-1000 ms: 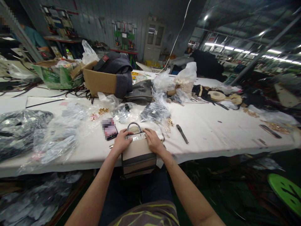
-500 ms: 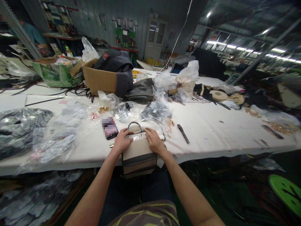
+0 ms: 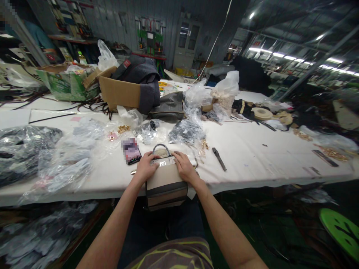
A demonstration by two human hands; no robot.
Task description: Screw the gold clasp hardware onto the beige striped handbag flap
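A beige, brown and black handbag (image 3: 164,180) rests at the table's front edge, its lower part reaching past the edge towards my lap. Its looped handle (image 3: 161,146) stands up at the far side, and a small metal clasp (image 3: 162,163) shows on the flap. My left hand (image 3: 147,167) grips the bag's upper left side, thumb on the flap near the clasp. On the upper right side, my right hand (image 3: 183,166) holds the bag with its fingers over the top edge. The fingertips of both hands are partly hidden.
A phone (image 3: 131,151) lies left of the bag, and a dark flat tool (image 3: 219,159) to the right. Behind are plastic bags (image 3: 186,130), gold hardware (image 3: 123,129) and a cardboard box (image 3: 119,91) with dark cloth. A green stool (image 3: 340,231) stands at lower right.
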